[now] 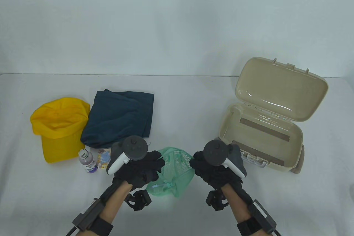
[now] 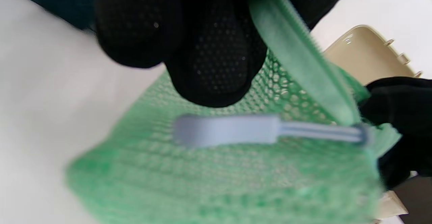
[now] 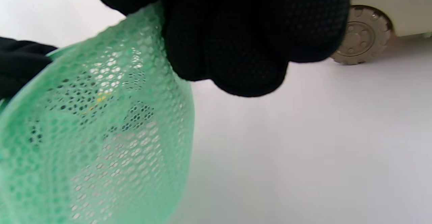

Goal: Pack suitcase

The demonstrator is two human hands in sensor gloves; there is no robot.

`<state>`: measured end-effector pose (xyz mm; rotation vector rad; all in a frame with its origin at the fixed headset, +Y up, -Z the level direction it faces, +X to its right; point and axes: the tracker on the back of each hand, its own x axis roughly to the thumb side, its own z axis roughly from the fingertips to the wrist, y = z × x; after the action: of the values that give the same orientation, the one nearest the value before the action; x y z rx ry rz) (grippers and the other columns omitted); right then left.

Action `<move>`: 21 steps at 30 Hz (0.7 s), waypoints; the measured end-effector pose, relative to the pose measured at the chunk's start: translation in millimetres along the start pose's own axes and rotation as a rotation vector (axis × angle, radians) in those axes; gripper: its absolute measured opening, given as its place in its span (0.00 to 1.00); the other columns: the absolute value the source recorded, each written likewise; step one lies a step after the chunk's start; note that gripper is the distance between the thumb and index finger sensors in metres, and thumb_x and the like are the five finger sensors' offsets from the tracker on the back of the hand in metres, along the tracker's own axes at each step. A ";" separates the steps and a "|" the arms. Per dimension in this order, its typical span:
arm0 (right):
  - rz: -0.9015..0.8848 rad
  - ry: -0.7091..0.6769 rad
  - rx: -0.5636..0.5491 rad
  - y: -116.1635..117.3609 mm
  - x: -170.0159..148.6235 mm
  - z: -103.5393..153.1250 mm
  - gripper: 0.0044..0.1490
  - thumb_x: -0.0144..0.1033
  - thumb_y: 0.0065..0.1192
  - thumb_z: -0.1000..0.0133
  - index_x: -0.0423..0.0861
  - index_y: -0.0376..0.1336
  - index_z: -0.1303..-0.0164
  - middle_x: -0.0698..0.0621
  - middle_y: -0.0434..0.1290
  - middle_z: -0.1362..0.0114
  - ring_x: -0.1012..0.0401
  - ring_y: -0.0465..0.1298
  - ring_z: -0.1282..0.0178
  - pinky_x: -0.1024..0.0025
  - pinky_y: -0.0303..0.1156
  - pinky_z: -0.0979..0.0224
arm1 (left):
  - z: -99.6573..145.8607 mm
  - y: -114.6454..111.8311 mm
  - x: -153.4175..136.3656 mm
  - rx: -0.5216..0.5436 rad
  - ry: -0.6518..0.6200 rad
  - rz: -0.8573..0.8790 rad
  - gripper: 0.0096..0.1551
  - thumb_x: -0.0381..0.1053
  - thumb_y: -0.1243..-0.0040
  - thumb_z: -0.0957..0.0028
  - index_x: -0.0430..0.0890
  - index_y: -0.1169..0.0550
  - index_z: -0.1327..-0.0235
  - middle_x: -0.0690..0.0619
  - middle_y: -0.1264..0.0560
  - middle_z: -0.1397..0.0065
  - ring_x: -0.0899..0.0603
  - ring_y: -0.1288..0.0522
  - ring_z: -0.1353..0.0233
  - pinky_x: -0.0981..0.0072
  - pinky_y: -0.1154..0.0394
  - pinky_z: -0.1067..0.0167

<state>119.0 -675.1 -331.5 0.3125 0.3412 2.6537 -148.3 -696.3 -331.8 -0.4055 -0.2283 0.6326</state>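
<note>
Both hands pinch green mesh bag [image 1: 172, 171], left hand [image 1: 141, 168], right hand [image 1: 211, 168]. Open suitcase [image 1: 265, 125] right of frame, nearer right hand.

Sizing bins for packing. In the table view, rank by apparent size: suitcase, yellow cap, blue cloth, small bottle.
1. suitcase, lid open, clearly largest.
2-3. blue cloth and yellow cap: look alike, not ranked.
4. small bottle, smallest.

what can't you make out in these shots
- Left hand: covers the green mesh pouch's near edge, table view.
- Pouch contents: blurred through mesh, right wrist view.
- Small bottle label: too small, table view.
- Card: print unreadable, partly behind the tracker.
- Suitcase wheel: mostly hidden, table view.
</note>
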 end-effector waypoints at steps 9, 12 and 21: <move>-0.079 0.004 0.033 -2.8 -3.7 -1.6 0.26 0.52 0.59 0.41 0.44 0.71 0.47 0.53 0.84 0.55 0.60 0.86 0.60 0.65 0.83 0.54 | -1.1 6.7 -2.7 0.025 0.038 -0.084 0.23 0.53 0.43 0.41 0.42 0.22 0.39 0.47 0.17 0.47 0.50 0.13 0.58 0.63 0.17 0.57; -0.124 -0.015 0.044 0.1 3.7 0.3 0.26 0.52 0.59 0.41 0.44 0.71 0.48 0.54 0.84 0.55 0.60 0.86 0.61 0.66 0.83 0.54 | 0.1 5.8 7.6 0.013 0.015 -0.065 0.29 0.59 0.44 0.42 0.43 0.24 0.36 0.46 0.18 0.42 0.47 0.13 0.54 0.61 0.17 0.55; -0.071 -0.029 0.033 7.0 12.5 2.7 0.26 0.53 0.59 0.41 0.44 0.71 0.48 0.54 0.84 0.56 0.61 0.86 0.61 0.66 0.83 0.55 | 51.2 67.7 48.3 0.276 -0.041 -0.258 0.41 0.66 0.43 0.45 0.44 0.30 0.25 0.44 0.24 0.31 0.44 0.16 0.45 0.58 0.19 0.50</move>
<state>106.1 -675.1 -324.9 0.3430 0.3804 2.5733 -162.8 -601.9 -311.1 -0.0947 -0.2247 0.4110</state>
